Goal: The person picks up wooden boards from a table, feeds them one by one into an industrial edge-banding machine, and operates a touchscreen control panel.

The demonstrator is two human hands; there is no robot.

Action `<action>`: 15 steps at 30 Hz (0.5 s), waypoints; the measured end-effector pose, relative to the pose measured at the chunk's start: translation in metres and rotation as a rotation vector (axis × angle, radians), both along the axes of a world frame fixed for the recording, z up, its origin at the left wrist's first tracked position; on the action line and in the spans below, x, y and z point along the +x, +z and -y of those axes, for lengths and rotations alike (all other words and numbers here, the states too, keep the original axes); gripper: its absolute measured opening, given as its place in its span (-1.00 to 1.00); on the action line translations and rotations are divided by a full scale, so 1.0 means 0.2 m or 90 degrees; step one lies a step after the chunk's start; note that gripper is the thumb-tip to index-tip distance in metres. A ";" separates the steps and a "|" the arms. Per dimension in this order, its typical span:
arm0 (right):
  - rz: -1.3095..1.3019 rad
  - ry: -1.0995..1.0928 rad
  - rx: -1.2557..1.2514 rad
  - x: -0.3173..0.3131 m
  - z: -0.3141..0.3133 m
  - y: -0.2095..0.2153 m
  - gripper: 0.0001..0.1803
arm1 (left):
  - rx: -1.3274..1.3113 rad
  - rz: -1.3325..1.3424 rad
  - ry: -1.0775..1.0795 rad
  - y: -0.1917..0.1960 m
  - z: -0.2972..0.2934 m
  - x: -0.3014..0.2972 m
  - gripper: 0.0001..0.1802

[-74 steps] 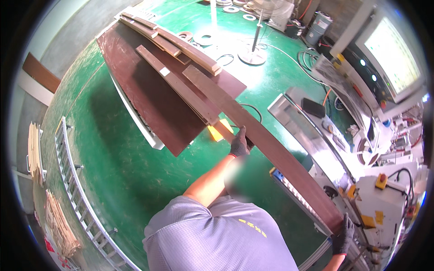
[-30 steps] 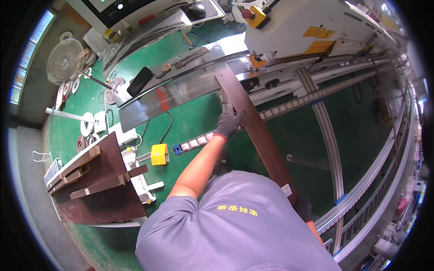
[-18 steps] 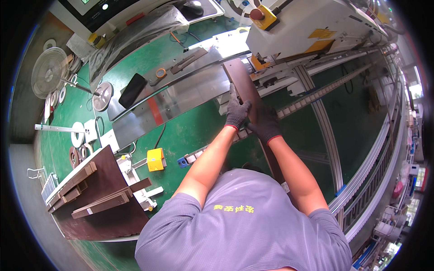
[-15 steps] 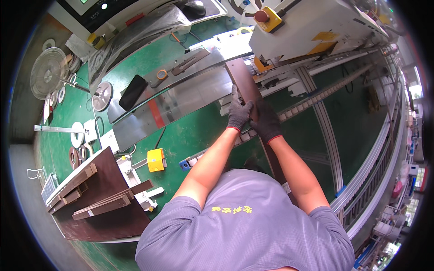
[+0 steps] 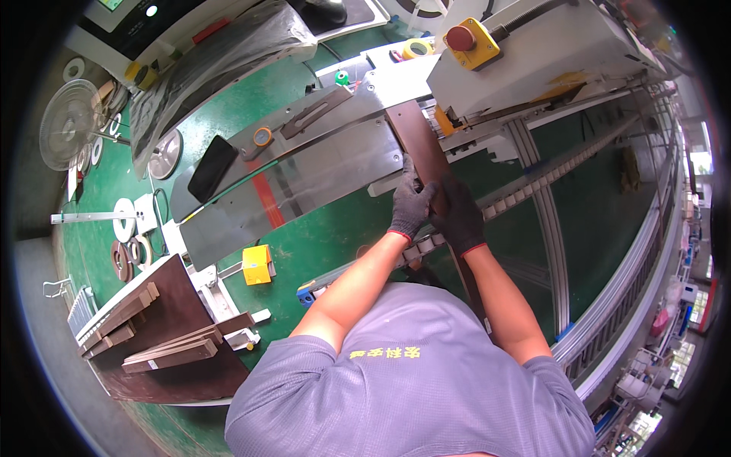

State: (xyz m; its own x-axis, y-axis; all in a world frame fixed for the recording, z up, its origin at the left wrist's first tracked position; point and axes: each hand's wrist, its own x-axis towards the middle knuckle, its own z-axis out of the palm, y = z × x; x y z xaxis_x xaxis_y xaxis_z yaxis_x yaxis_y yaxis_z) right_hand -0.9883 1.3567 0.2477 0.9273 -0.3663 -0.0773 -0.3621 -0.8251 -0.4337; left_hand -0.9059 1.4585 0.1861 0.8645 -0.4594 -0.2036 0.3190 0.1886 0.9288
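A long brown board (image 5: 417, 137) runs from the machine's metal bed back toward my body, and its near length passes under my right arm. My left hand (image 5: 413, 202), in a dark glove with a red cuff, grips the board's left edge, its index finger stretched along that side. Across the board's right side, my right hand (image 5: 461, 217), gloved alike, is closed on it; most of its fingertips are hidden. To the left of the board's far end lies the shiny metal bed (image 5: 327, 171).
A white machine housing (image 5: 533, 65) with a red stop button (image 5: 461, 38) stands at the far right. A black phone (image 5: 212, 169) and an orange tape roll (image 5: 263, 136) lie on the bed's far-left part. Brown strips (image 5: 171, 354) rest on a brown panel at left; a roller rail (image 5: 525, 196) crosses behind.
The whole view has shifted slightly. My left hand sits a little nearer to me along the board, with its index finger drawn back some. Both hands still hold the board.
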 end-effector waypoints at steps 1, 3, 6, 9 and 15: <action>0.034 0.009 -0.011 0.00 0.01 -0.01 -0.17 | 0.003 -0.006 -0.006 0.00 0.01 0.00 -0.04; 0.098 0.024 -0.030 -0.01 0.04 -0.04 -0.21 | -0.018 -0.022 -0.026 0.02 0.02 0.00 -0.04; 0.035 -0.003 -0.034 0.00 0.08 -0.04 -0.20 | -0.017 0.059 0.018 -0.06 0.10 0.01 -0.03; 0.030 -0.004 -0.059 0.01 0.13 -0.05 -0.23 | 0.004 0.020 0.022 -0.09 0.15 -0.01 -0.02; 0.112 0.042 -0.125 0.00 0.27 -0.06 -0.16 | 0.070 0.039 0.032 -0.14 0.31 -0.02 -0.02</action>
State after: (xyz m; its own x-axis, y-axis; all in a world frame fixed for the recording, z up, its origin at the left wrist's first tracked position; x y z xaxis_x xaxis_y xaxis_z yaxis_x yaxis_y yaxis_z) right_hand -0.9885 1.3026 0.2351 0.9424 -0.2974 0.1531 -0.2389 -0.9189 -0.3140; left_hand -0.9095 1.3962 0.1577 0.8984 -0.3925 -0.1970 0.2540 0.0986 0.9622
